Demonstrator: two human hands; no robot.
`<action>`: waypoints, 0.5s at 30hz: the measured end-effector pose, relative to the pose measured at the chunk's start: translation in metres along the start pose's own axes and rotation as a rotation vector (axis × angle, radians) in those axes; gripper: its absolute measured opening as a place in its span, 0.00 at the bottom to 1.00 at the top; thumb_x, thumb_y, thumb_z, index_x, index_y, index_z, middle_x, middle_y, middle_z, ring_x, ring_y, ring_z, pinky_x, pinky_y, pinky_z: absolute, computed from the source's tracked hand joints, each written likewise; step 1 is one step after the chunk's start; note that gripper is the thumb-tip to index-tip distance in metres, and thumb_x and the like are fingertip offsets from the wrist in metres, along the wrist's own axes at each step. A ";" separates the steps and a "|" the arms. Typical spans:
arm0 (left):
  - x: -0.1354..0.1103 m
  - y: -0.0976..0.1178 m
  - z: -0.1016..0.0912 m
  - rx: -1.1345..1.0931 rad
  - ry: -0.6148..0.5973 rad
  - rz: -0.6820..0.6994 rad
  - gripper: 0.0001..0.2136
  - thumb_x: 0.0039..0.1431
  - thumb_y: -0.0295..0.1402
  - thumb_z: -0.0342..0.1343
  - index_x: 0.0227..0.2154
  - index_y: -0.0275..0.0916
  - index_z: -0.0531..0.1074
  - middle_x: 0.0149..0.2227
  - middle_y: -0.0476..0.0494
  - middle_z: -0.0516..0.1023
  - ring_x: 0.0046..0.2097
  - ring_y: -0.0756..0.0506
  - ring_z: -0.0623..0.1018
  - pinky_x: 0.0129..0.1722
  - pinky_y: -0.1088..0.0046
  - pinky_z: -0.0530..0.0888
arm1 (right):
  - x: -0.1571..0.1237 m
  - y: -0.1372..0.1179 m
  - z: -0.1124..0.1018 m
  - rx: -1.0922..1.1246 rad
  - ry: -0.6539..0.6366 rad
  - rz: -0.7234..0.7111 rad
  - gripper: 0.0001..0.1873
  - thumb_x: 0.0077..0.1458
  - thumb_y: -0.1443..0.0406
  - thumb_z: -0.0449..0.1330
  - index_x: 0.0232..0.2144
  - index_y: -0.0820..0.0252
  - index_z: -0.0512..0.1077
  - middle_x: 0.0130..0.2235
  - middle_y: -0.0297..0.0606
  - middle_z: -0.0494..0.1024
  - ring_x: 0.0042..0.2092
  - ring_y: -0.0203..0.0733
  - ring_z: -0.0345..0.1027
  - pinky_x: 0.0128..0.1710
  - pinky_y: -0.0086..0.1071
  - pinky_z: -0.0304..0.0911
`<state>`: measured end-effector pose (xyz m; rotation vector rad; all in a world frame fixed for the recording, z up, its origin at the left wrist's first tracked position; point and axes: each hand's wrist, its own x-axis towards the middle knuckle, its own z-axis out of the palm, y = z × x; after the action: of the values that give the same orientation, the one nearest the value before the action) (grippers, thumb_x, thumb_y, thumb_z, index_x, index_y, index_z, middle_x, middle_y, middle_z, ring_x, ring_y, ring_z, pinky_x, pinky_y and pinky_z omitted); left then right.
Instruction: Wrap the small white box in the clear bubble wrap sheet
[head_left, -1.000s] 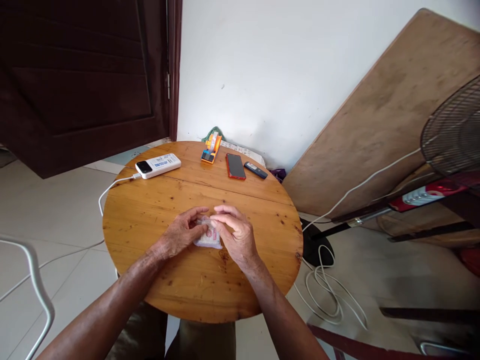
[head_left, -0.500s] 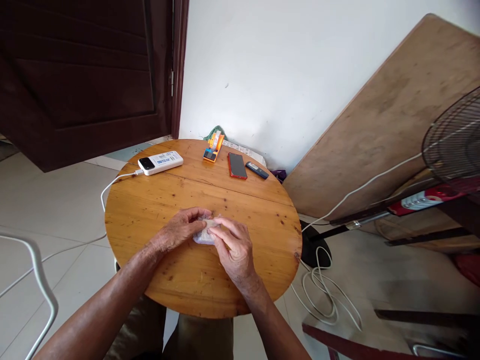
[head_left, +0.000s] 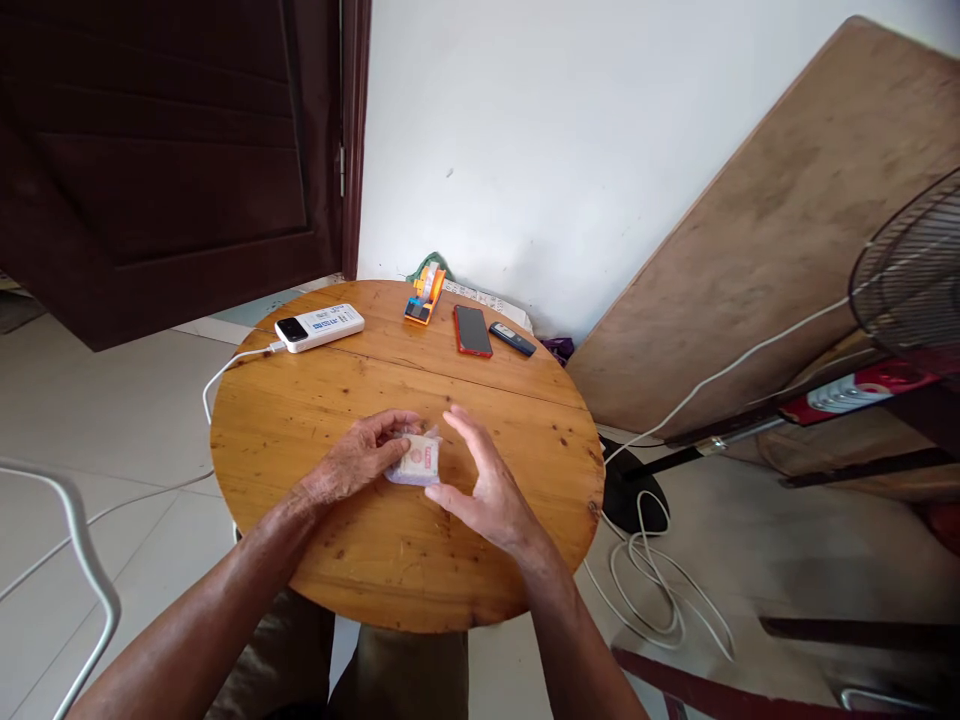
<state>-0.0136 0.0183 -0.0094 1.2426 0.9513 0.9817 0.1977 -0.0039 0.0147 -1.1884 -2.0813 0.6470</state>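
A small flat packet in clear plastic wrap (head_left: 421, 458), pale with reddish print, is near the middle of the round wooden table. My left hand (head_left: 367, 455) grips its left side, thumb on top and fingers curled at the far edge. To the right, my right hand (head_left: 491, 490) is open, its thumb and fingers spread apart with nothing between them. The right thumb tip is close to the packet's lower right corner; whether it touches I cannot tell.
At the back of the wooden table (head_left: 300, 400) are a white power bank (head_left: 322, 327) with a cable, an orange tape dispenser (head_left: 424, 293), a red-edged phone (head_left: 472, 331) and a dark handheld device (head_left: 512, 338). A fan (head_left: 911, 270) stands right, with coiled cable (head_left: 645, 570) on the floor.
My right hand has let go of the packet and drawn back to the right, its fingers spreading. The packet's printed top now shows. My left hand stays on it.
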 end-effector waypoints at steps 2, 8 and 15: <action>0.000 0.000 0.000 -0.030 0.002 -0.006 0.24 0.52 0.43 0.63 0.49 0.36 0.70 0.48 0.39 0.78 0.41 0.44 0.78 0.40 0.69 0.74 | 0.005 0.003 -0.005 0.005 -0.131 0.021 0.49 0.46 0.66 0.68 0.67 0.48 0.51 0.69 0.42 0.54 0.69 0.53 0.48 0.66 0.52 0.50; 0.002 -0.004 0.000 -0.117 0.005 -0.024 0.26 0.49 0.43 0.65 0.48 0.35 0.70 0.48 0.38 0.79 0.43 0.43 0.78 0.43 0.67 0.74 | 0.011 0.006 0.010 -0.037 -0.091 -0.033 0.36 0.49 0.71 0.65 0.60 0.49 0.63 0.58 0.40 0.72 0.58 0.50 0.66 0.59 0.48 0.60; 0.005 -0.005 0.000 -0.121 0.043 -0.033 0.26 0.47 0.43 0.66 0.48 0.34 0.70 0.45 0.39 0.79 0.40 0.44 0.78 0.41 0.68 0.74 | 0.005 0.007 0.020 -0.090 0.083 -0.064 0.29 0.49 0.70 0.65 0.54 0.54 0.67 0.52 0.43 0.76 0.53 0.49 0.70 0.55 0.44 0.64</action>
<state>-0.0115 0.0231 -0.0142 1.1057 0.9293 1.0290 0.1848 0.0022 -0.0025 -1.1725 -2.0878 0.4708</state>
